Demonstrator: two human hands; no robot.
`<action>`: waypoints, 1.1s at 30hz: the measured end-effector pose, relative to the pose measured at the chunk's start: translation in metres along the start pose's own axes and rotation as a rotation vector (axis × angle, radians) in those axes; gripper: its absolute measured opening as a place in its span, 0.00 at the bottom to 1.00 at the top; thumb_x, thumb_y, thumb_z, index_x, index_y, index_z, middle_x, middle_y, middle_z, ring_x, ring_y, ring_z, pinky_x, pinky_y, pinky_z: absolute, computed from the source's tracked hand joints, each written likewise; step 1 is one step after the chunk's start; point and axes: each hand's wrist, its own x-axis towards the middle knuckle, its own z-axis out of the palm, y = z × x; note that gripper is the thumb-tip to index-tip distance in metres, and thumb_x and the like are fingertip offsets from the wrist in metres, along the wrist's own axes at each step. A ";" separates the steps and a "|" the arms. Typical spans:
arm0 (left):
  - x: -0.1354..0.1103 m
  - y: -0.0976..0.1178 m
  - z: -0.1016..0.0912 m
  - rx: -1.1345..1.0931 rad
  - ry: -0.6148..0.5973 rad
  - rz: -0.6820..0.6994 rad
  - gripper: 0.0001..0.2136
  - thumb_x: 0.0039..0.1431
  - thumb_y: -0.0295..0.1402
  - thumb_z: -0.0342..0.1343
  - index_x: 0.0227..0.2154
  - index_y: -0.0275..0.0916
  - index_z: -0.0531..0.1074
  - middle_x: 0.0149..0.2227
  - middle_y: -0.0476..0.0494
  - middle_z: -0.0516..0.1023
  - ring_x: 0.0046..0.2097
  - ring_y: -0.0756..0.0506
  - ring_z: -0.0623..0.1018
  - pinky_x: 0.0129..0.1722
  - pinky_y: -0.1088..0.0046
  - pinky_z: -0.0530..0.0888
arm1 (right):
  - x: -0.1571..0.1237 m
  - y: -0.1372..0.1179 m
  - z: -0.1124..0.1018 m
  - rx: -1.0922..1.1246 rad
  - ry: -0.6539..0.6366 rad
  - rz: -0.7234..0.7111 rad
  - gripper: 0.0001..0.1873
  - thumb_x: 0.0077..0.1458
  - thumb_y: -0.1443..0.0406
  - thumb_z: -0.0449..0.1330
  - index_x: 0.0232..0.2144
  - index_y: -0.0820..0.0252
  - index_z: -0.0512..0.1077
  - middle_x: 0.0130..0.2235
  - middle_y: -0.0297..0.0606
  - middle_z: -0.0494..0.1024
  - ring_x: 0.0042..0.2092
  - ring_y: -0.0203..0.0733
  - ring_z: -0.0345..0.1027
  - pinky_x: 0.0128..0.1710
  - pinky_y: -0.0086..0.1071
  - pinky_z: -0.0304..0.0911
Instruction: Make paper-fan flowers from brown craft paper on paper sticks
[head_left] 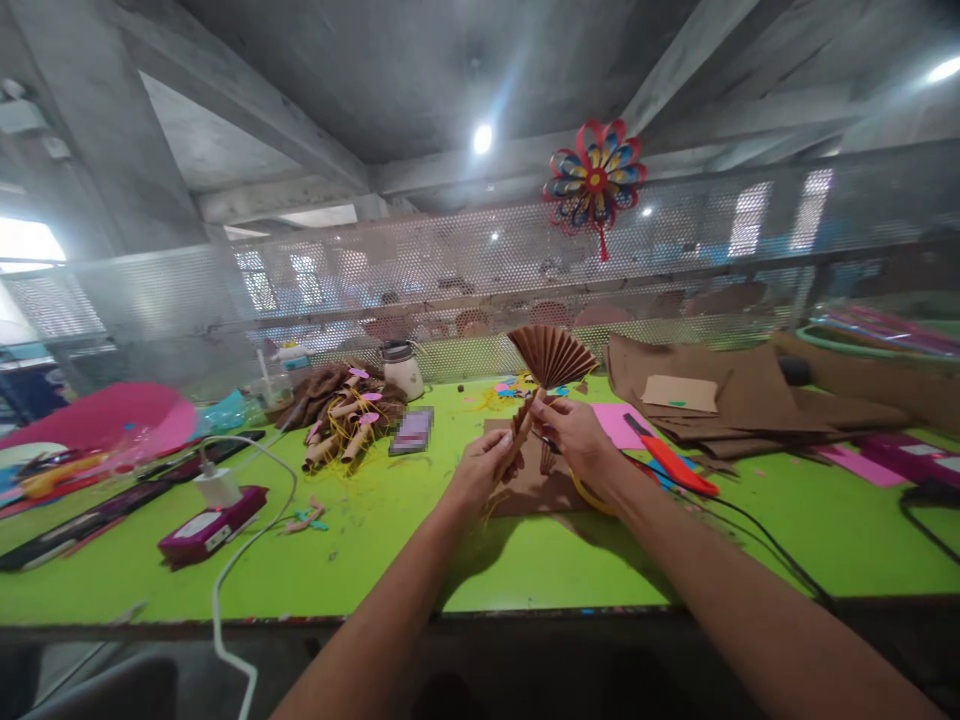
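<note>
left hand (484, 462) and right hand (576, 432) closed on brown paper (522, 422), pleated fan (552, 360) (spread wide) just above them

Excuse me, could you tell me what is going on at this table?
A person is holding a brown fan, spread open at its top. The left hand holds its lower part, and the right hand has its fingers near the stem. Below them, a brown sheet lies on the green table. Brown rolls lie to the left.
</note>
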 end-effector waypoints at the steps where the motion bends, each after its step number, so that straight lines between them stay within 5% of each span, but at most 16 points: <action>1: 0.000 -0.001 0.000 -0.044 -0.015 -0.013 0.13 0.52 0.41 0.57 0.30 0.34 0.71 0.22 0.49 0.70 0.24 0.53 0.66 0.25 0.78 0.62 | 0.000 0.000 0.000 -0.002 -0.018 -0.008 0.18 0.36 0.53 0.69 0.23 0.62 0.73 0.24 0.34 0.71 0.25 0.33 0.58 0.27 0.30 0.53; 9: -0.001 -0.005 -0.002 -0.330 -0.067 -0.207 0.08 0.55 0.33 0.54 0.34 0.33 0.71 0.24 0.46 0.71 0.24 0.52 0.69 0.23 0.80 0.64 | -0.001 -0.001 -0.001 -0.017 -0.096 -0.055 0.17 0.42 0.54 0.66 0.24 0.63 0.72 0.24 0.34 0.71 0.26 0.35 0.61 0.29 0.31 0.56; 18: -0.002 -0.001 0.003 -0.345 -0.130 -0.187 0.09 0.59 0.32 0.49 0.36 0.32 0.71 0.26 0.40 0.75 0.28 0.49 0.74 0.29 0.76 0.70 | -0.005 -0.006 0.003 -0.111 -0.051 -0.056 0.20 0.41 0.51 0.66 0.21 0.63 0.70 0.20 0.31 0.66 0.23 0.32 0.55 0.24 0.30 0.51; 23: 0.001 -0.003 0.005 -0.233 -0.037 -0.204 0.09 0.58 0.33 0.50 0.38 0.35 0.71 0.31 0.38 0.78 0.31 0.47 0.77 0.29 0.74 0.71 | -0.006 -0.008 0.003 -0.168 -0.002 -0.069 0.20 0.39 0.50 0.66 0.19 0.62 0.69 0.17 0.29 0.63 0.21 0.32 0.53 0.23 0.30 0.48; 33: 0.002 -0.007 0.000 0.116 0.070 -0.017 0.15 0.58 0.40 0.50 0.32 0.33 0.75 0.31 0.36 0.78 0.32 0.45 0.77 0.32 0.71 0.73 | -0.003 -0.004 0.000 -0.190 0.043 -0.035 0.20 0.38 0.51 0.66 0.18 0.63 0.69 0.17 0.29 0.63 0.21 0.31 0.52 0.23 0.30 0.46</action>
